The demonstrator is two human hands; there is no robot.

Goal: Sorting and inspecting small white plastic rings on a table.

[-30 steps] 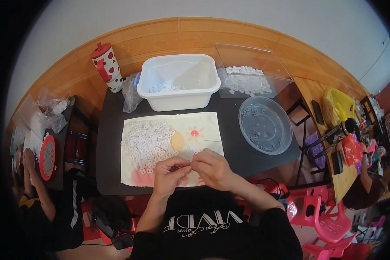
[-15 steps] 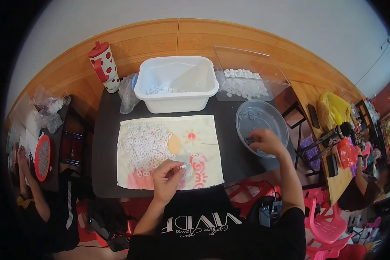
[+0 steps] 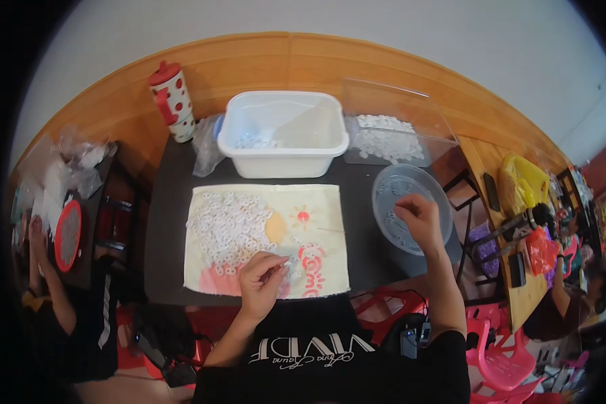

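My left hand [image 3: 259,283] is closed in a pinch over the near edge of a cream cloth [image 3: 324,205]. A small white plastic piece shows at its fingertips, largely hidden by them. Beside that hand, many small white plastic pieces with holes [image 3: 229,225] lie heaped on the cloth's left half. My right hand [image 3: 421,219] is raised over a clear round tub [image 3: 444,195], thumb and fingers pinched together; whatever they hold is too small to make out. Small greyish pieces [image 3: 397,192] lie scattered inside the tub.
A white basin [image 3: 286,165] with small pieces inside stands at the back. Right of it, a clear tray [image 3: 357,158] holds white discs. A spotted tumbler [image 3: 175,104] and a plastic bag [image 3: 207,148] are at back left. Another person's hands [image 3: 37,232] are by a red tray [image 3: 60,252].
My right hand has lifted from inside the tub, its fingers drawn together. My left hand stays pinched over the cloth. The whole view has shifted slightly.
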